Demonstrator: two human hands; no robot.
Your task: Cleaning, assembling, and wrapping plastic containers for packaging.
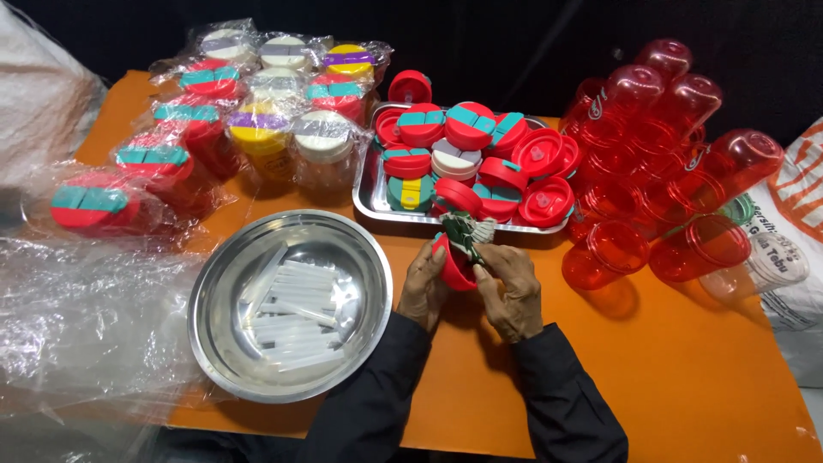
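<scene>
Both sleeves (480, 394) lay nearest; left hand (423, 287) gripped a red lid (453, 264), right hand (513, 291) pinched a green-white insert (467, 231) onto it; seating needed alignment.

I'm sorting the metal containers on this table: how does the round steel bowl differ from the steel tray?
The round steel bowl is circular and deep; the steel tray is rectangular and shallow. The bowl holds white straws; the tray is heaped with coloured lids, mostly red. The bowl sits nearer the person, left of the hands; the tray lies beyond them. Both are shiny metal on the orange table.
</scene>
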